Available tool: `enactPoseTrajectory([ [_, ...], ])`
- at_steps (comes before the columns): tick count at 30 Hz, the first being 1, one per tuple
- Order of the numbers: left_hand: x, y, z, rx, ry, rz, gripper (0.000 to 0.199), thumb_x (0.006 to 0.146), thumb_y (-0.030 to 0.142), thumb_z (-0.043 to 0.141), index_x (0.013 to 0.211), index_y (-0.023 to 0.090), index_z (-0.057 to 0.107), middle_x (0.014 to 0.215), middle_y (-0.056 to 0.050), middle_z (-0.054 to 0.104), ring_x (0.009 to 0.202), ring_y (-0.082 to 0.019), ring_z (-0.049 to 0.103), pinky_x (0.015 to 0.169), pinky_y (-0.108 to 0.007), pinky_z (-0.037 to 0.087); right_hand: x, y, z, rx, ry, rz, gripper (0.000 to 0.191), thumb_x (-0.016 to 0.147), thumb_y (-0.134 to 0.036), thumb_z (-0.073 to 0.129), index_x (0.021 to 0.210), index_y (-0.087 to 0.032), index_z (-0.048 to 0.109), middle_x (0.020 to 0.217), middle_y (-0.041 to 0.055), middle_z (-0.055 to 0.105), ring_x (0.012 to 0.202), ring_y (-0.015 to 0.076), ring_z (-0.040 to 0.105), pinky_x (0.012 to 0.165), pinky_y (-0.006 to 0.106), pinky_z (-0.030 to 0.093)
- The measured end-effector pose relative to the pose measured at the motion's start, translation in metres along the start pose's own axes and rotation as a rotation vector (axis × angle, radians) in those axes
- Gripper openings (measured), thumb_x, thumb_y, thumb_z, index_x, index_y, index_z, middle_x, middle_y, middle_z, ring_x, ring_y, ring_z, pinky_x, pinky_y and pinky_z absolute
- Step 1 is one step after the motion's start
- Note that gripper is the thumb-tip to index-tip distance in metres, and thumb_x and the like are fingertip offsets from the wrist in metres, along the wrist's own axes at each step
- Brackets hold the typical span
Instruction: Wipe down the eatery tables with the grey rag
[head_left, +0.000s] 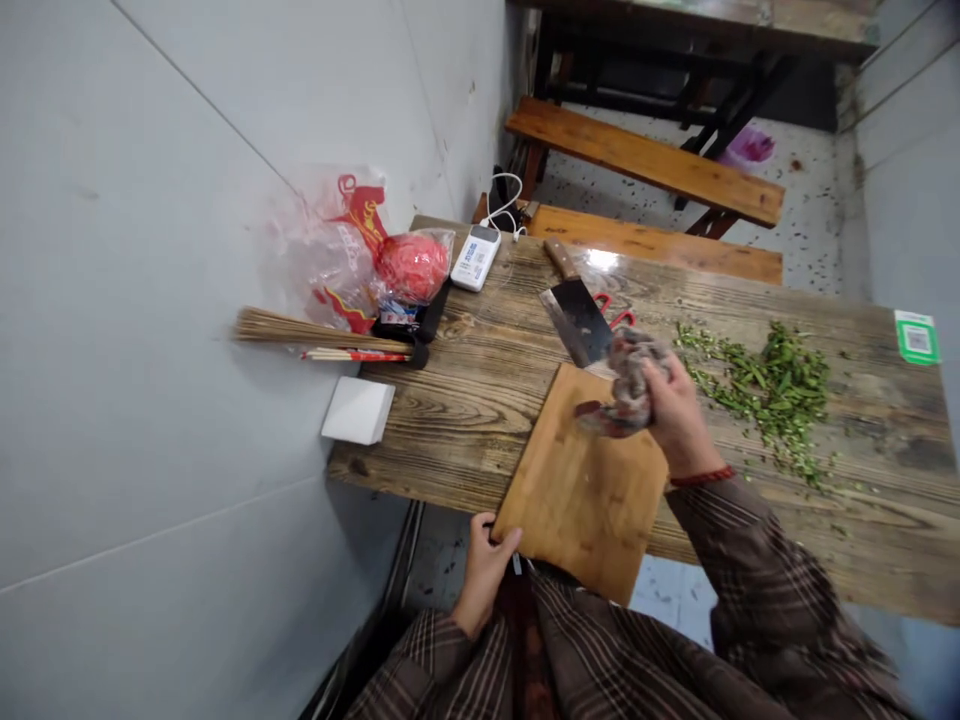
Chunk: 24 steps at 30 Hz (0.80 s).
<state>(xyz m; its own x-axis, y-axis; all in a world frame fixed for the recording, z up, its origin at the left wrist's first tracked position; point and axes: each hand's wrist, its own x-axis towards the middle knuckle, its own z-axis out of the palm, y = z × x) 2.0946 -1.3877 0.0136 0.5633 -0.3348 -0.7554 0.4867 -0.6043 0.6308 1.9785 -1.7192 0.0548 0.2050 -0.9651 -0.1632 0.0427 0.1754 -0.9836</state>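
Kinda stained tan rectangular wooden board (589, 500), long axis slanted away and rightward, gripped by left hand (487, 568), scrunched-up grey-brown cloth (632, 385) clutched in right hand (679, 418)

Blurred rag (634, 372); red scissor handles (623, 314), blades out of sight.

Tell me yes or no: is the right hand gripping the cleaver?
No, the right hand holds a crumpled cloth, while the cleaver lies on the wooden table beyond the cutting board.
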Motion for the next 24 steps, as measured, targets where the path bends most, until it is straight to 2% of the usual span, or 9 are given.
enactPoseTrajectory([
  [2,-0.006,-0.005,0.004,-0.133,-0.007,-0.071,0.054,0.062,0.045,0.081,0.097,0.023,0.046,0.09,-0.002,0.065,0.079,-0.017,0.067,0.071,-0.03,0.053,-0.013,-0.007,-0.032,0.069,0.087,0.07,0.036,0.079,-0.041,0.068,0.109,-0.023,0.063,0.085,-0.0013,0.068,0.065,0.0116,0.063,0.064,0.027,0.055],
  [5,-0.012,-0.009,0.009,-0.355,-0.095,-0.203,0.047,0.065,0.046,0.081,0.091,0.022,0.05,0.098,-0.004,0.069,0.086,-0.019,0.069,0.075,-0.033,0.055,-0.031,-0.011,-0.057,0.108,0.187,0.114,0.034,0.077,-0.04,0.07,0.105,-0.022,0.064,0.08,-0.0025,0.066,0.056,0.0096,0.059,0.058,0.025,0.054],
  [9,-0.015,-0.005,0.016,-0.42,-0.218,-0.285,0.045,0.062,0.04,0.085,0.094,0.019,0.061,0.097,-0.006,0.073,0.088,-0.021,0.07,0.076,-0.034,0.058,-0.039,-0.023,-0.077,0.093,0.247,0.101,0.034,0.075,-0.04,0.071,0.103,-0.021,0.066,0.09,0.0014,0.069,0.064,0.0117,0.062,0.057,0.025,0.054],
  [12,-0.018,0.009,0.019,-0.392,-0.287,-0.288,0.044,0.06,0.032,0.086,0.097,0.017,0.066,0.101,-0.007,0.075,0.094,-0.023,0.07,0.079,-0.034,0.058,-0.049,-0.04,-0.087,0.013,0.164,0.022,0.036,0.081,-0.044,0.066,0.111,-0.024,0.064,0.099,0.0041,0.07,0.077,0.0167,0.066,0.069,0.032,0.057],
  [15,-0.025,0.026,0.022,-0.418,-0.339,-0.251,0.04,0.067,0.032,0.082,0.103,0.018,0.068,0.11,-0.007,0.074,0.101,-0.023,0.068,0.084,-0.033,0.058,-0.089,-0.048,-0.075,-0.214,-0.09,-0.122,0.044,0.086,-0.044,0.063,0.125,-0.024,0.059,0.115,0.0084,0.068,0.102,0.0224,0.066,0.086,0.038,0.055],
  [18,-0.032,0.036,0.027,-0.463,-0.361,-0.197,0.036,0.071,0.032,0.078,0.105,0.022,0.07,0.111,-0.004,0.074,0.102,-0.021,0.068,0.083,-0.03,0.058,-0.15,-0.033,-0.033,-0.482,-0.544,-0.329,0.049,0.091,-0.039,0.057,0.137,-0.023,0.05,0.139,0.0124,0.055,0.127,0.0259,0.052,0.104,0.045,0.045],
  [20,-0.036,0.04,0.026,-0.459,-0.345,-0.132,0.039,0.069,0.029,0.08,0.107,0.027,0.07,0.111,0.0,0.075,0.102,-0.019,0.068,0.079,-0.026,0.058,-0.178,-0.014,-0.001,-0.63,-0.76,-0.474,0.049,0.092,-0.04,0.055,0.139,-0.025,0.049,0.149,0.0117,0.045,0.135,0.028,0.043,0.108,0.048,0.039],
  [22,-0.04,0.044,0.02,-0.428,-0.32,-0.092,0.046,0.067,0.026,0.082,0.111,0.029,0.069,0.113,0.001,0.074,0.104,-0.019,0.068,0.082,-0.026,0.057,-0.18,0.003,0.019,-0.7,-0.846,-0.567,0.047,0.092,-0.041,0.056,0.137,-0.027,0.05,0.151,0.0103,0.043,0.136,0.0277,0.041,0.106,0.047,0.039],
  [24,-0.046,0.05,0.009,-0.366,-0.296,-0.123,0.051,0.066,0.025,0.083,0.115,0.025,0.068,0.114,-0.004,0.074,0.107,-0.023,0.067,0.089,-0.031,0.056,-0.155,0.018,0.018,-0.682,-0.807,-0.586,0.044,0.092,-0.034,0.055,0.136,-0.027,0.05,0.148,0.0096,0.046,0.135,0.0245,0.041,0.105,0.043,0.041],
])
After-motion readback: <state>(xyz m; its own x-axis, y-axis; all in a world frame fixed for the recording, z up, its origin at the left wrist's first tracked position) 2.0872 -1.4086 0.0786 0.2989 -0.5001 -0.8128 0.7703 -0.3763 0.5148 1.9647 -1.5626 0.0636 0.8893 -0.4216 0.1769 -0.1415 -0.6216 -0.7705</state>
